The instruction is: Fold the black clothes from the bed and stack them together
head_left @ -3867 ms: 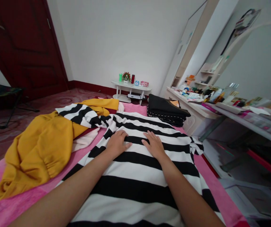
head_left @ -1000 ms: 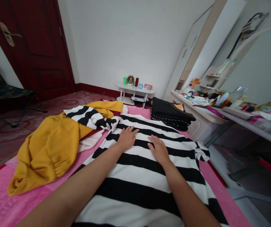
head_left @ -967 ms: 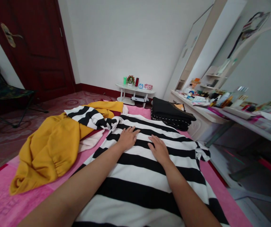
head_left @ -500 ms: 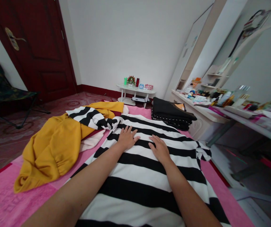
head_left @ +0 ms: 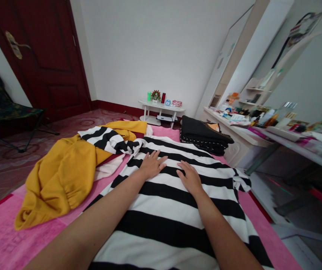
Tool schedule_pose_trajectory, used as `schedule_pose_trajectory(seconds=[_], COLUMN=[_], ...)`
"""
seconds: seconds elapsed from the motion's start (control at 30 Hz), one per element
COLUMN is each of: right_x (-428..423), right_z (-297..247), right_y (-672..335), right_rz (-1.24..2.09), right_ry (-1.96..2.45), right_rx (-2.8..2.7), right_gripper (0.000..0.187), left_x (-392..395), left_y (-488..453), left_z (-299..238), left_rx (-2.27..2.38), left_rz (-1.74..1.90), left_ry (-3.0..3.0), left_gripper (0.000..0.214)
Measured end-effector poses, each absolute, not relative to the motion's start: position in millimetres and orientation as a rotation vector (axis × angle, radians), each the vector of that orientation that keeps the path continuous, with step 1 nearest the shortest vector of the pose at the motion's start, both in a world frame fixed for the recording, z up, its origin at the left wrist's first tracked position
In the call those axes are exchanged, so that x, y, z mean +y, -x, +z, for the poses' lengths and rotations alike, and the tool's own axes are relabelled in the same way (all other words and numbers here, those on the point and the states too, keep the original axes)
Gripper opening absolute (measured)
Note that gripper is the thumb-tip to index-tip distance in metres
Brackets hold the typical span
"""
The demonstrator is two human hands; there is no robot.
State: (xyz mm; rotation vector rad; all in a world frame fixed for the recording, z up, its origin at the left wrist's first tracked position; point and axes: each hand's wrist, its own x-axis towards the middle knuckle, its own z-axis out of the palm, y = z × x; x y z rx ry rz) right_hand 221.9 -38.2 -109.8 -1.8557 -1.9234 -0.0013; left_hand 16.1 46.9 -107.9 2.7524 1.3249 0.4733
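Note:
A black-and-white striped shirt (head_left: 175, 210) lies spread out in front of me on a pink blanket (head_left: 0, 240). My left hand (head_left: 152, 165) rests flat on its upper part, fingers spread. To the right of it, my right hand (head_left: 189, 175) also lies on the fabric, fingers stretched out and holding nothing. One striped sleeve (head_left: 101, 138) reaches left across a yellow garment (head_left: 62, 172). The other sleeve (head_left: 241, 180) is bunched at the right. My forearms cover part of the shirt.
Folded dark clothes (head_left: 203, 135) are stacked beyond the shirt on the right. A dressing table (head_left: 242, 137) crowded with bottles stands along the right side. At the far wall is a small white table (head_left: 161, 107); a camouflage folding chair (head_left: 3, 101) is at the left, near a red door (head_left: 42, 56).
My left hand has shifted very slightly to the right on the shirt. My right hand stays in place.

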Motion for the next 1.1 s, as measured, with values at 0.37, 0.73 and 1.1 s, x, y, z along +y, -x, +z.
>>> schedule_pose_trajectory(seconds=[0.37, 0.73, 1.1], right_x=[-38.0, -37.6, -37.1], right_z=[-109.4, -110.0, -111.1], right_y=[-222.1, -223.9, -224.6], right_rz=[0.002, 0.011, 0.014], right_ry=[1.841, 1.792, 1.791], right_rx=[-1.902, -1.889, -1.89], right_gripper=[0.036, 0.034, 0.033], left_x=[41.6, 41.8, 41.5], left_y=[-14.7, -12.1, -12.1], left_z=[-100.8, -98.8, -98.8], left_rx=[1.337, 1.324, 1.32], left_rz=[0.467, 0.499, 0.468], left_ry=[-2.732, -2.719, -2.72], left_gripper=[0.049, 0.044, 0.046])
